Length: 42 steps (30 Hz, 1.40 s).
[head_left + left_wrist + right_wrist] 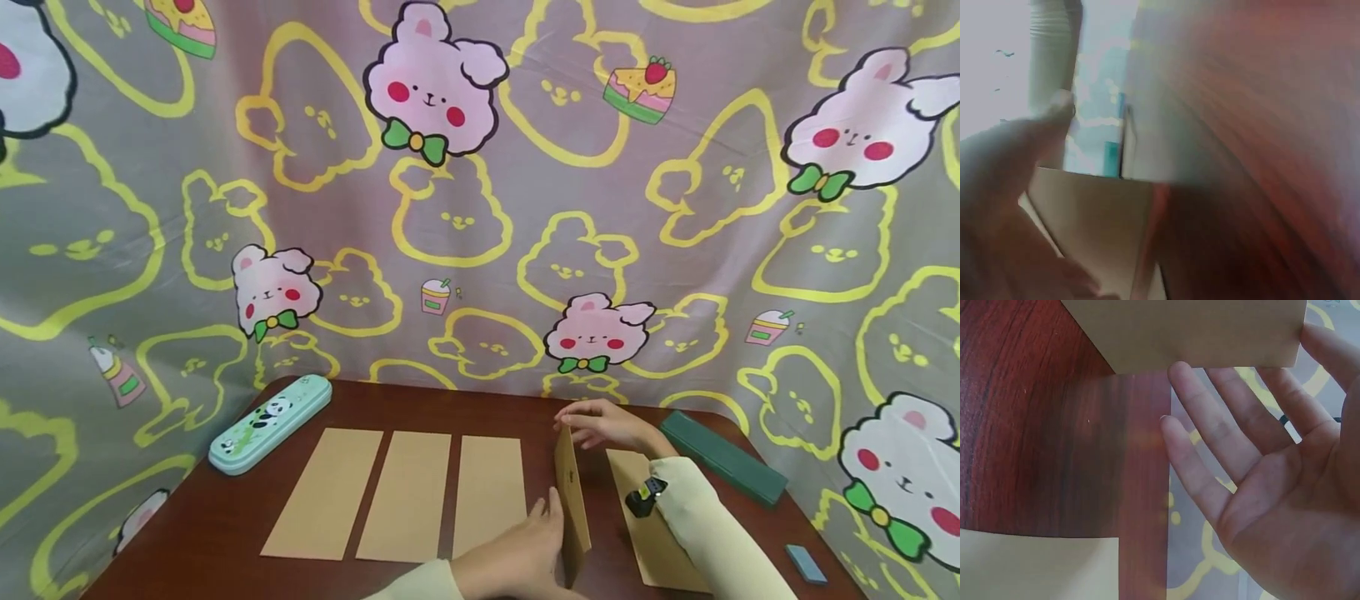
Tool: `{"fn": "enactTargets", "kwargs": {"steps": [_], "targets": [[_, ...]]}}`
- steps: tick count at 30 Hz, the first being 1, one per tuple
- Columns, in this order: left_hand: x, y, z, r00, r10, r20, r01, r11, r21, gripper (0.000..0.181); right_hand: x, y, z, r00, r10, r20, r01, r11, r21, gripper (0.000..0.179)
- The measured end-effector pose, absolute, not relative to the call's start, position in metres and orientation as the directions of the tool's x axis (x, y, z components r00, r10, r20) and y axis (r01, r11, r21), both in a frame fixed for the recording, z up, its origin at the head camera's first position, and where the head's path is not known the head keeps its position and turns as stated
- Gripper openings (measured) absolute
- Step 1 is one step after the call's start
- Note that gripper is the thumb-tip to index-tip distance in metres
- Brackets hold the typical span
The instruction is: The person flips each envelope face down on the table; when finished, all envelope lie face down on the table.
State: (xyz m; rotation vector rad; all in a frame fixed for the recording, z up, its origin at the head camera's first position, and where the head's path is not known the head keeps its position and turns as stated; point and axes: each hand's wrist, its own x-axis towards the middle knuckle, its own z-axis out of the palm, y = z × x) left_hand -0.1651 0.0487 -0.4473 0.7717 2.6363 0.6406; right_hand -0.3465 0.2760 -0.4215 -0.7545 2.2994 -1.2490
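Observation:
A tan cardboard piece point(572, 500) stands on its long edge between both hands in the head view, a small dark mark on its face. At its near end, my left hand point(517, 546) holds it, fingers along the left face. My right hand point(607, 423) holds the far end; in the right wrist view the fingertips meet the edge of the cardboard point(1210, 334), the little finger apart from it. To the left lie three flat cardboard pieces point(416, 496) in a row. Another flat cardboard piece point(660, 542) lies under my right forearm. The left wrist view is blurred.
A mint panda pencil case point(272, 423) lies at the table's back left. At the right are a dark green case point(723, 458) and a small blue block point(806, 564). A patterned curtain point(465, 208) encloses the reddish-brown table point(300, 575). A small black camera point(647, 497) sits on my right wrist.

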Motion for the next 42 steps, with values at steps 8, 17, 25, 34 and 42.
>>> {"fn": "enactTargets", "kwargs": {"steps": [8, 17, 25, 34, 42], "targets": [[-0.164, 0.054, -0.429, -0.901, 0.433, 0.034, 0.359, 0.698, 0.619, 0.112, -0.347, 0.269, -0.421, -0.760, -0.643, -0.093, -0.275, 0.448, -0.851, 0.048], [-0.171, 0.059, -0.424, -0.882, 0.443, 0.161, 0.437, 0.641, 0.631, 0.035, -0.345, 0.275, -0.421, -0.751, -0.654, -0.091, -0.275, 0.436, -0.857, 0.049], [-0.171, 0.064, -0.429, -0.892, 0.416, 0.176, 0.420, 0.620, 0.663, 0.027, -0.345, 0.273, -0.420, -0.745, -0.659, -0.106, -0.276, 0.449, -0.850, 0.045], [-0.170, 0.063, -0.428, -0.904, 0.391, 0.173, 0.404, 0.648, 0.646, 0.026, -0.342, 0.279, -0.427, -0.718, -0.675, -0.172, -0.193, 0.430, -0.882, 0.044], [-0.170, 0.063, -0.428, -0.898, 0.400, 0.181, 0.416, 0.642, 0.644, 0.026, -0.341, 0.279, -0.456, -0.733, -0.656, -0.179, -0.255, 0.509, -0.822, 0.041]]}}
